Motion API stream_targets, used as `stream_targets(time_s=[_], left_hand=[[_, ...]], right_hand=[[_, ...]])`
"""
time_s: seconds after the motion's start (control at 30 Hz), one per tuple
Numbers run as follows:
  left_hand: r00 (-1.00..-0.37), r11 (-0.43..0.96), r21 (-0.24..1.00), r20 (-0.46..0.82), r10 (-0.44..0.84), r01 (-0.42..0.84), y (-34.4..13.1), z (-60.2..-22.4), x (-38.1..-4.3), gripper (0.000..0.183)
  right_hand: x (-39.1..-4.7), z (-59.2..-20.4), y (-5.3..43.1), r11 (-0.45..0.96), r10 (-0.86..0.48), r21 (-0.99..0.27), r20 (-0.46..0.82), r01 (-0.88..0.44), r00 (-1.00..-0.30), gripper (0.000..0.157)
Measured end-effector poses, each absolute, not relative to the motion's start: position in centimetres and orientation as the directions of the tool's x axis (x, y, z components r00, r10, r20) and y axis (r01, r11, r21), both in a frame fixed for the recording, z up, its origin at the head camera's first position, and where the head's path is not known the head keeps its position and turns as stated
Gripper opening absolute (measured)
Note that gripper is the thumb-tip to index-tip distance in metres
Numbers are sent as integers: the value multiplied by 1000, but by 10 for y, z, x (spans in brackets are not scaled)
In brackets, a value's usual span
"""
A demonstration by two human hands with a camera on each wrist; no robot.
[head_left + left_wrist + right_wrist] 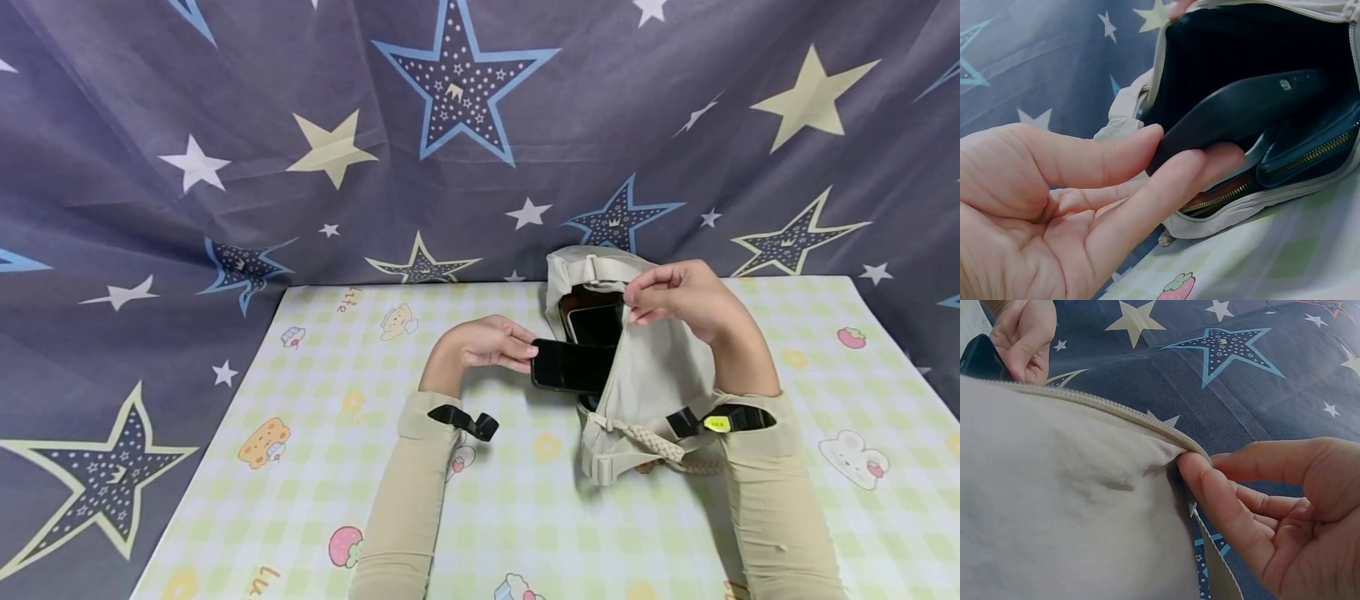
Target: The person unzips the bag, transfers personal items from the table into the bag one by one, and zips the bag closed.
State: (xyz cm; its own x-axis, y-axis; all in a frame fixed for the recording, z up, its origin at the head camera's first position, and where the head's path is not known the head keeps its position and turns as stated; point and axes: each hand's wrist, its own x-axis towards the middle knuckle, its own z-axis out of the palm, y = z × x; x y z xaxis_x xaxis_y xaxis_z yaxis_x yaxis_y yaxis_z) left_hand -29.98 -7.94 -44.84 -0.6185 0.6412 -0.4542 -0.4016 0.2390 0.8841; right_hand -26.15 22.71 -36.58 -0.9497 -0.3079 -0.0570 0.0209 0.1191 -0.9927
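Note:
A cream fabric bag (663, 367) with an unzipped top lies on the table, its mouth facing left. My left hand (495, 343) pinches a black smartphone (566, 365) by one end between thumb and fingers. The phone's far end reaches into the bag's mouth, over the things inside. In the left wrist view a dark zippered wallet (1310, 150) and a brown zippered item (1225, 194) sit in the bag. A dark item with a pale rim (595, 323) shows inside from above. My right hand (686, 298) pinches the bag's zippered edge (1147, 422) and holds the mouth apart.
A braided cord (648, 437) and a strap buckle (602, 468) hang at the bag's near side. The table (300, 492) has a green checked cover with cartoon prints. Behind it hangs a dark star-patterned cloth (262, 83), close to the bag's far end.

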Motion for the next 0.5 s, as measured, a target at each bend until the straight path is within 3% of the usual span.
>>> stream_targets(time_s=[0.13,0.5], left_hand=[[-647,245,864,-495,580,-440,-75,-448,-298,45],[-615,181,846,-495,614,-502,-53,-458,-295,20]], right_hand=[[-261,-366,228,116,-310,-993,-56,21,-949,13],[-262,-367,229,108,-310,-994,-57,24,-949,14]])
